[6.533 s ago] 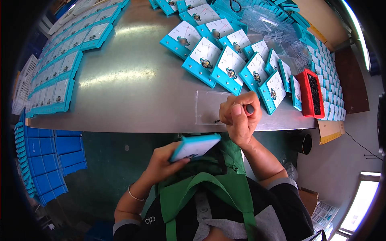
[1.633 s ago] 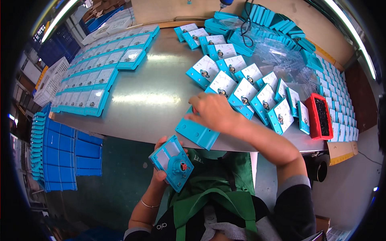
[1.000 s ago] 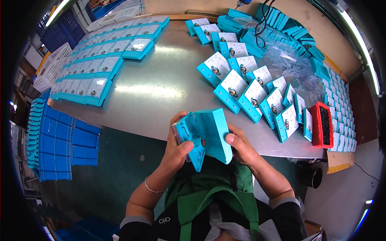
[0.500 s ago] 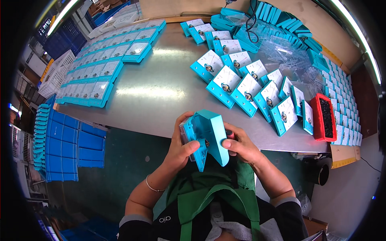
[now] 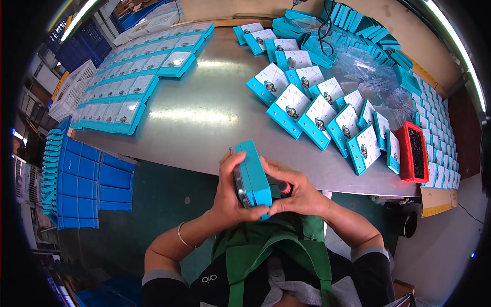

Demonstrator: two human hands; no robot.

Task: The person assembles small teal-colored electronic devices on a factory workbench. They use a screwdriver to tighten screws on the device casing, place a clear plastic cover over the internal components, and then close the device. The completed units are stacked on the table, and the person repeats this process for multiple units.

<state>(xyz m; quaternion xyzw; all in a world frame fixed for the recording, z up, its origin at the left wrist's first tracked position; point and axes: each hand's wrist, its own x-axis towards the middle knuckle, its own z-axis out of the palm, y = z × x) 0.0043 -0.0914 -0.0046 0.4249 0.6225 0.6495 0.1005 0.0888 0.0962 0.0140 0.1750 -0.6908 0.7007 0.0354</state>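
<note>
Just in front of the table's near edge I hold a teal meter case (image 5: 255,176) on end, its two halves pressed together with a thin seam showing. A clear front cover lines its left side. My left hand (image 5: 225,194) is wrapped round that side, thumb on the top edge. From the right, my right hand (image 5: 303,197) presses the case with its fingers and thumb. A red-and-black tool handle (image 5: 285,188) is tucked in the same hand; the rest of it is hidden. Several teal meters with white dial faces (image 5: 291,110) lie overlapping on the metal table beyond.
Rows of meters (image 5: 128,84) cover the table's left side. At the right stands a red tray (image 5: 406,153) of small black parts, beside more stacked meters (image 5: 434,138). Clear covers (image 5: 358,77) and teal cases (image 5: 353,20) are heaped at the back. Blue bins (image 5: 79,179) stand left.
The two teal halves, apart like an open book before, are now closed together. The case has turned more upright, and both hands have shifted their grip around it.
</note>
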